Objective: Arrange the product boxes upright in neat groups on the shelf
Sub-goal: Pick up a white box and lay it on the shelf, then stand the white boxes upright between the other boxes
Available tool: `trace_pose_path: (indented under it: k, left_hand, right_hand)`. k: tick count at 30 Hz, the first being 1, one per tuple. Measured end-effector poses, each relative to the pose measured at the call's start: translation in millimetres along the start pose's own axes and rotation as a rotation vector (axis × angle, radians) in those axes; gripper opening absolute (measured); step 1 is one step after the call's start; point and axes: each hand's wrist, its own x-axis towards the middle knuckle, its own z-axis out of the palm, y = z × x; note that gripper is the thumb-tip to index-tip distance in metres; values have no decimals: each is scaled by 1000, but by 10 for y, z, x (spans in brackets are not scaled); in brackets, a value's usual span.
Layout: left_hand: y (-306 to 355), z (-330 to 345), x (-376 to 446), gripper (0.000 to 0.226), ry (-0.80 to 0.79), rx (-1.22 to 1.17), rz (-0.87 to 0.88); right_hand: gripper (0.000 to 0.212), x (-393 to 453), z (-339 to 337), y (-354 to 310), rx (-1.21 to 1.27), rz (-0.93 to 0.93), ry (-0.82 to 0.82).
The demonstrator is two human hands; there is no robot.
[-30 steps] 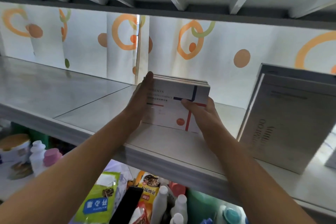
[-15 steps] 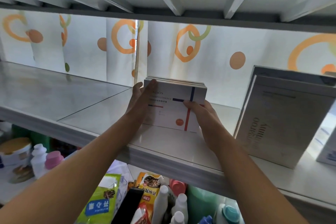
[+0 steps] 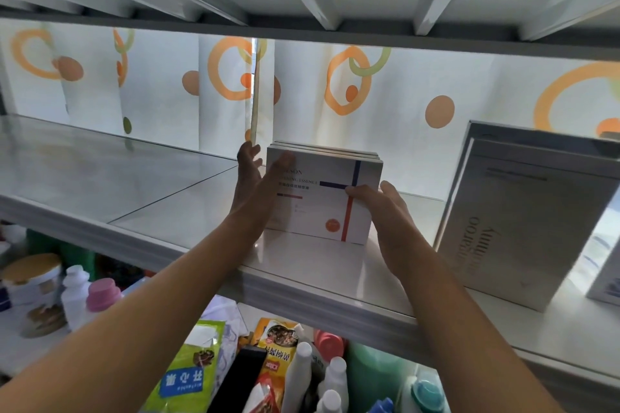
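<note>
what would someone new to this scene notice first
First, the two bare hands squaring up a small stack of white boxes standing upright mid-shelf: the left hand lies flat against the stack's left side, the right hand grips its right edge. Next, the tall grey box leaning at the right of the shelf. Behind all hangs a white curtain with orange rings and dots.

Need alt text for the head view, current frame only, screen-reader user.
Two bare hands steady a small group of white boxes standing upright on a glossy white shelf: the left hand lies flat against the stack's left side, the right hand grips its right edge. A larger grey box leans at right; bottles and snack packets sit below.
</note>
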Motion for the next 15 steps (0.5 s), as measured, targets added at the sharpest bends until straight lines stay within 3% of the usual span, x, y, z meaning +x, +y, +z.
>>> trace_pose_path:
  k: [2,5,8,10,12,15]
  left_hand:
    - [30,5,-46,93,40,64,51]
    - [91,42,-125,86,93,163,153]
    - [171,64,-202,74,214,277,331]
    - [219,81,-246,64,259,436,585]
    - [236,133,-314,59,188,596,842]
    - [300,211,-469,55,35,685,960]
  right_hand:
    - [97,-26,-18,-16,-10,15,10]
    - [61,-96,-10,-36,-37,50,2]
    - [74,-251,18,-23,-119,146,-47]
    - [81,-402,11,-25,-171,191,-37]
    - [84,-585,-37,-56,-220,178,-33]
    - [86,-876,-119,-66,-394,116,-85]
